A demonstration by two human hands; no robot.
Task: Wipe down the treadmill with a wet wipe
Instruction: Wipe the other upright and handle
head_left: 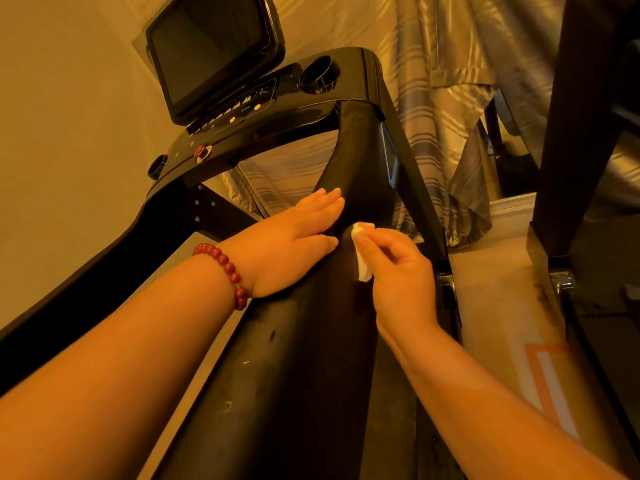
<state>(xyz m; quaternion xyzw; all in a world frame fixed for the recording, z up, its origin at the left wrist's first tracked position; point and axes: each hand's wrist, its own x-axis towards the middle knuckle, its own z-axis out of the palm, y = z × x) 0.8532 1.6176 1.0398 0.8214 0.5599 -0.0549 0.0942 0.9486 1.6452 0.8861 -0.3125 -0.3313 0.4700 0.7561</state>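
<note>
Obs: wet wipe shows only as a folded white strip; the rest is behind the pinching fingers of the right hand. The left hand lies flat on the treadmill handrail, hiding the surface under the palm. Both forearms cut by bottom edge. Top of screen cut by top edge. The console markings are too small to read. A striped cloth drapes over something not identifiable. The dark upright at right is cut by the top edge; identity unclear
</note>
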